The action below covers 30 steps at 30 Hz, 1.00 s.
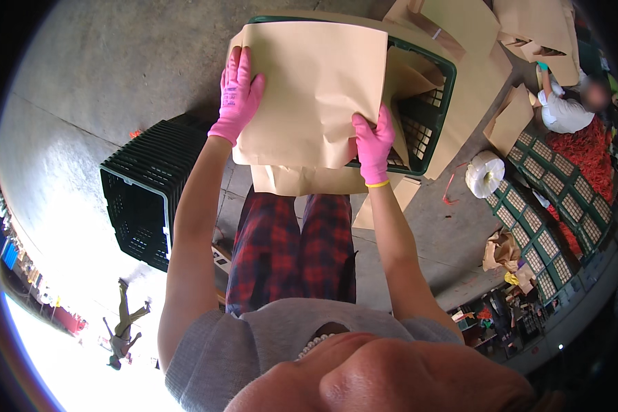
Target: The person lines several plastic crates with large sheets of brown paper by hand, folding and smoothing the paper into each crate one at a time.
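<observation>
A large sheet of brown kraft paper [314,87] lies across the left and middle of a dark green plastic crate [445,72]. My left hand [238,92], in a pink glove, rests along the sheet's left edge with its fingers extended together. Whether it grips the edge is hard to tell. The pink-gloved right hand [375,141] pinches the sheet's lower right edge, where the paper creases. More brown paper [414,77] lines the crate's right part, with the openwork wall showing beside it. Another paper layer [309,180] hangs out below the sheet, near my legs.
Nested black plastic crates [139,195] lie at left. On the right are flat brown paper sheets [458,31], a white roll [485,174], green crates [533,180] and red shredded material [582,149]. A co-worker [566,110] is there; another person [121,329] stands far left.
</observation>
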Motion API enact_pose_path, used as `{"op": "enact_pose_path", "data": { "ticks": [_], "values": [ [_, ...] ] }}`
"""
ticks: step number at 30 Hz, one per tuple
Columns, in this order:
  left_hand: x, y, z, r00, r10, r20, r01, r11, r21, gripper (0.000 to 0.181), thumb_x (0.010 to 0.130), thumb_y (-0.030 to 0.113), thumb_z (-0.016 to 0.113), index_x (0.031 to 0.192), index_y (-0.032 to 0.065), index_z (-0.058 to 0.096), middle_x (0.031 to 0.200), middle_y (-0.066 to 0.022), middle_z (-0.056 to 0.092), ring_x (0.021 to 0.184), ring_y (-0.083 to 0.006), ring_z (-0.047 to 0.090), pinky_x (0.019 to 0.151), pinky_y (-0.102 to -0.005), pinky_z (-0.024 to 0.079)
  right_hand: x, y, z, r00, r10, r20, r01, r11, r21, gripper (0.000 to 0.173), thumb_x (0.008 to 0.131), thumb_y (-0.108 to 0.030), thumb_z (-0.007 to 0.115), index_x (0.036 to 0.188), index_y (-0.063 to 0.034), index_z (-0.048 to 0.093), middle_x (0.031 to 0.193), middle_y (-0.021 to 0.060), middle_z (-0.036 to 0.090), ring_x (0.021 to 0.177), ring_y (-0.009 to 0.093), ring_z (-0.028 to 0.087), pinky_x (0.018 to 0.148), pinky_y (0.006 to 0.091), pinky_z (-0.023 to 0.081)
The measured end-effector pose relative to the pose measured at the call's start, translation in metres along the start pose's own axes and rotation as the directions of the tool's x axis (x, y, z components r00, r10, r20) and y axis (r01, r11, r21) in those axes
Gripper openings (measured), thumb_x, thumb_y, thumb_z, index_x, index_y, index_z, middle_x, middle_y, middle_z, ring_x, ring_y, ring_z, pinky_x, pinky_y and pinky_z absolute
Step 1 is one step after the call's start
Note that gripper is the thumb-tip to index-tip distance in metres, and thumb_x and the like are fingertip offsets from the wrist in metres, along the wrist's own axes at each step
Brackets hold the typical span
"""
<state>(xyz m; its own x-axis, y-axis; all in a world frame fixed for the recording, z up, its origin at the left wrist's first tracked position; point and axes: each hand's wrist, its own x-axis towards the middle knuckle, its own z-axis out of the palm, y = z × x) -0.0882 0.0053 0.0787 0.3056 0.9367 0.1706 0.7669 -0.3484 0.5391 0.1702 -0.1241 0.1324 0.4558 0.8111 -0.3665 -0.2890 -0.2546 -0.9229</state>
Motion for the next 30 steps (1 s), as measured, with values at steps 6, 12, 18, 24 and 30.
{"op": "enact_pose_path", "data": {
  "ticks": [6,12,18,24,30],
  "values": [
    [0.014,-0.011,0.002,0.996,0.077,0.046,-0.079,0.996,0.035,0.071,0.095,0.026,0.059,0.154,0.0023,0.027,0.154,-0.0214,0.035,0.142,-0.0377,0.036,0.116,-0.0516,0.024,-0.004,0.009,-0.02,0.996,0.089,-0.017,-0.091,0.99,-0.105,0.028,0.09,0.001,0.057,0.118,-0.0036,0.06,0.081,-0.0055,0.052,0.063,0.002,0.044,0.051,0.0175,0.037],
    [0.014,-0.026,0.005,0.981,0.003,0.195,0.098,0.857,-0.506,0.069,0.101,0.002,0.046,0.159,0.0067,0.009,0.164,-0.0119,0.019,0.151,-0.0229,0.016,0.12,-0.034,0.016,0.041,0.038,-0.018,0.96,0.274,-0.059,-0.28,0.936,-0.214,0.013,0.09,-0.004,0.058,0.103,-0.0049,0.059,0.072,-0.0031,0.052,0.056,0.004,0.044,0.048,0.0206,0.036],
    [0.013,-0.009,0.009,0.946,-0.174,0.274,0.279,0.867,-0.413,0.077,0.098,0.007,0.052,0.159,0.0058,0.005,0.164,-0.0177,0.017,0.151,-0.0284,0.018,0.12,-0.0357,0.02,0.034,0.007,-0.004,0.96,0.206,-0.189,-0.263,0.894,-0.362,0.029,0.088,-0.008,0.062,0.116,0.0,0.056,0.091,0.0105,0.064,0.062,0.017,0.057,0.061,0.0315,0.049],
    [0.009,-0.021,0.004,0.972,-0.156,0.174,0.179,0.976,-0.125,0.087,0.089,0.015,0.062,0.157,-0.0005,0.011,0.159,-0.0243,0.026,0.145,-0.0396,0.029,0.119,-0.0424,0.027,-0.009,-0.038,0.067,0.921,-0.317,0.227,0.388,0.79,-0.475,0.042,0.084,-0.006,0.067,0.124,-0.0032,0.056,0.103,0.0133,0.065,0.074,0.024,0.064,0.072,0.0355,0.053],
    [0.031,0.015,0.034,0.981,-0.066,0.181,0.111,0.961,-0.252,0.081,0.094,0.022,0.061,0.156,-0.0015,0.015,0.157,-0.0263,0.029,0.143,-0.0422,0.032,0.117,-0.0454,0.029,0.127,0.118,0.065,0.974,0.216,-0.067,-0.226,0.927,-0.3,0.034,0.087,-0.013,0.058,0.121,-0.0085,0.055,0.109,0.0128,0.057,0.084,0.023,0.058,0.079,0.0327,0.05]
  ]
}}
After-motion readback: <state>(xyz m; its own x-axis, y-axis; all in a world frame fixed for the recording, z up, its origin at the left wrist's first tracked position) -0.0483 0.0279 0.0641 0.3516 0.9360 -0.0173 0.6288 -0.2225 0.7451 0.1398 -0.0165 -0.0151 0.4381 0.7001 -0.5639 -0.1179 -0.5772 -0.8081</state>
